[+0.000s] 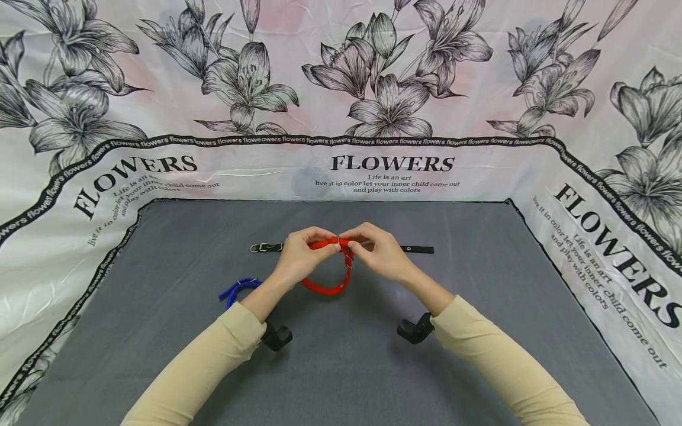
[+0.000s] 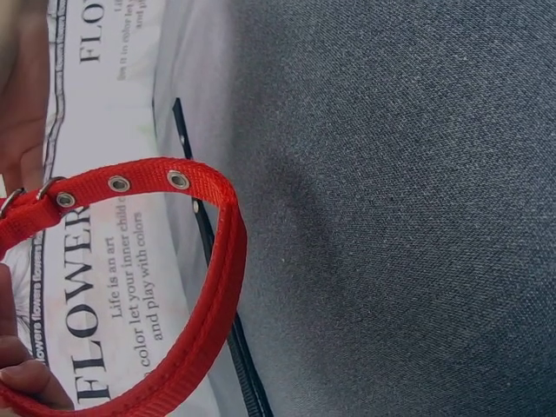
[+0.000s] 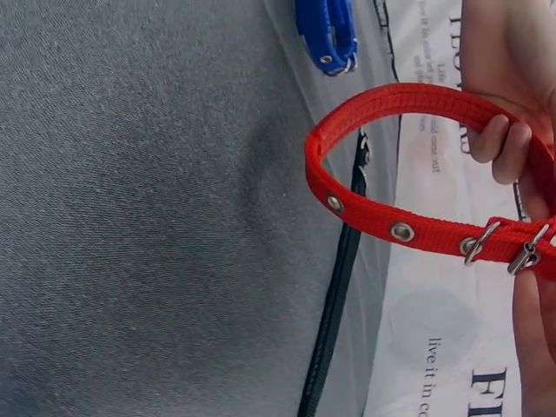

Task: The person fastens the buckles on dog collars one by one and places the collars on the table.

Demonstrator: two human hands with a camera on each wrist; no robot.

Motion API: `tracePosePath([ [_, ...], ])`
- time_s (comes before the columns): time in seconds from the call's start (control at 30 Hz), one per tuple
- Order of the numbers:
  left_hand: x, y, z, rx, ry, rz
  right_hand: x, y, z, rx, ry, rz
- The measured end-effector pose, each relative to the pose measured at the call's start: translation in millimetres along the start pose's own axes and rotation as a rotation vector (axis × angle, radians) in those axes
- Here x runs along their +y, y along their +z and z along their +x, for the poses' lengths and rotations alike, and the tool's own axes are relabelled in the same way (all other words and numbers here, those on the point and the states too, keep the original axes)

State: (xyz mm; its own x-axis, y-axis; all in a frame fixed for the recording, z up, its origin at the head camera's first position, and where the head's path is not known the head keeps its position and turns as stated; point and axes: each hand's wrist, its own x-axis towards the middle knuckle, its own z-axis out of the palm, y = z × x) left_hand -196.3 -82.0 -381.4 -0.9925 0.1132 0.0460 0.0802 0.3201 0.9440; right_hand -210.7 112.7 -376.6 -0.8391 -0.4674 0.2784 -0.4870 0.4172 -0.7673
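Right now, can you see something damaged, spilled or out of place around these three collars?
No, nothing stands out. The left hand and right hand hold the red collar, without visible damage. The black collar lies straight beyond them; the blue collar, looped, is partly hidden in the head view.

White floral fabric (image 1: 256, 171) (lettered "FLOWERS") borders the matte grey surface (image 1: 341, 378).
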Motion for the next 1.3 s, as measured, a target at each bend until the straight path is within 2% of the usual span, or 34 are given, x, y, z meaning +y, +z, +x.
tracePosePath([
  [0.17, 1.0, 0.4, 0.5, 0.005, -0.012, -0.024, 0.9, -1.0, -1.5, 0.012, 0.081, 0.04],
  [0.27, 1.6, 1.2, 0.5, 0.006, -0.015, -0.035, -1.8, -1.0, -1.3, 0.027, 0.09, 0.034],
  [0.53, 0.5, 4.8, 0.5, 0.003, -0.013, 0.0, -34.6, -2.9, -6.1, 0.038, -0.056, -0.009],
  [0.63, -0.7, 5.7, 0.8, 0.004, -0.013, 0.003, -37.4, -1.6, -6.9, 0.047, -0.083, -0.018],
  [0.9, -5.0, 4.4, 0.9, 0.009, -0.006, -0.036, -2.2, 5.4, -5.5, 0.064, -0.119, -0.027],
  [1.07, -5.9, 1.9, 0.8, 0.009, -0.01, -0.081, 8.4, 7.5, -7.1, 0.05, -0.074, 0.012],
  [1.3, -2.3, -3.1, 0.0, 0.031, -0.019, -0.143, 15.5, 12.9, -10.8, -0.027, 0.021, 0.05],
])
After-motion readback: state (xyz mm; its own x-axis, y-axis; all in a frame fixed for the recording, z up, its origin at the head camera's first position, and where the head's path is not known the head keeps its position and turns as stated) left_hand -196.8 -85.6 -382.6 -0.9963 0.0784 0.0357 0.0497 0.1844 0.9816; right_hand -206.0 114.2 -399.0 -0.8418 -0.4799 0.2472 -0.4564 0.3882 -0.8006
